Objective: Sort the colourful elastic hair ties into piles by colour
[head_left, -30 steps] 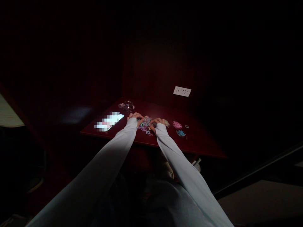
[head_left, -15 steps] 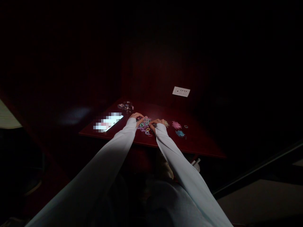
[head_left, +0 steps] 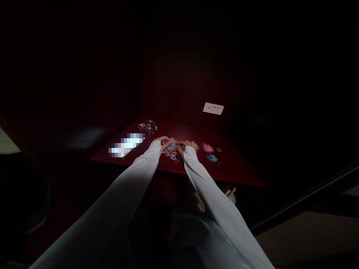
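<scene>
A loose pile of small pastel hair ties [head_left: 169, 152], mostly purple with some green, pink and yellow, lies near the front of the dark red tabletop [head_left: 235, 172]. At its left side my left hand [head_left: 163, 141] reaches in, fingers curled with the thumb below them. From the other side my right hand [head_left: 187, 144] touches the pile, thumb and fingers drawn together. Whatever the fingertips of either hand hold is too small and dim to make out. Just beyond my right hand, partly covered by it, is a cream-yellow heap [head_left: 196, 147].
Right of my hands lie a pink heap [head_left: 208, 148], a blue heap [head_left: 212, 158] and a single ring [head_left: 219, 150]. A lit phone [head_left: 127, 145] is at the left, with a clear container [head_left: 150, 126] behind it. A socket plate [head_left: 213, 108] is on the back panel.
The view has shifted slightly, so everything sits a little further left. Both hands stay at the pile, and their fingers have moved slightly.
</scene>
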Demonstrator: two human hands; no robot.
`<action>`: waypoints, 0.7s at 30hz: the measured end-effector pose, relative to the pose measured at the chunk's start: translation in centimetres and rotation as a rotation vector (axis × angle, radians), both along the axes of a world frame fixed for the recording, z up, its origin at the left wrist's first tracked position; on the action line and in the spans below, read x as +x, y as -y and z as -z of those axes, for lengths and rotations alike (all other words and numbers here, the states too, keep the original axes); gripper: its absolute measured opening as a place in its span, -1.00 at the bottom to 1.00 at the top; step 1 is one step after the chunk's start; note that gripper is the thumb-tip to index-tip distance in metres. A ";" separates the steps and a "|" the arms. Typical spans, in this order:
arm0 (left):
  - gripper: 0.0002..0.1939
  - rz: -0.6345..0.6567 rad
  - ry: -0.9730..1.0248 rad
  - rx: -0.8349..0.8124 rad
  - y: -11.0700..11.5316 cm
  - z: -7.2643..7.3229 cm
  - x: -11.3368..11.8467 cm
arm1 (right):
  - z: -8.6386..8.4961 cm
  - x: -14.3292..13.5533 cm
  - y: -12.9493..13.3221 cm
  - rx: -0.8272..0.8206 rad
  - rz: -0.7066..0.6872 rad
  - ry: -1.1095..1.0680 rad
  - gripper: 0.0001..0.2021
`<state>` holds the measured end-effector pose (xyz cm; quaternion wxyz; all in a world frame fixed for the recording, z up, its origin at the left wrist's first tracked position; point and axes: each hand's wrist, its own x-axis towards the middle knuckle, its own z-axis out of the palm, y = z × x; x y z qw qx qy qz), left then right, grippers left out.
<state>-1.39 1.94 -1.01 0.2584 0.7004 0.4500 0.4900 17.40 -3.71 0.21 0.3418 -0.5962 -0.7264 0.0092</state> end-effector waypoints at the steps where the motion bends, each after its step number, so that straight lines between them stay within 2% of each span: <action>1: -0.76 0.005 -0.005 -0.004 0.0 0.0 -0.1 | -0.1 -0.1 0.1 0.011 -0.002 0.004 -0.76; 6: -0.80 0.010 -0.036 -0.043 -0.1 -0.1 -0.2 | -0.6 -0.5 0.6 -0.012 -0.011 0.047 -0.72; 15: -0.76 0.012 0.006 -0.021 0.1 -0.1 0.0 | -0.4 -0.5 0.5 -0.023 -0.040 0.036 -0.81; 21: -0.86 0.002 -0.006 -0.065 0.4 -0.7 0.0 | -0.2 -0.3 0.2 -0.053 -0.050 0.026 -0.84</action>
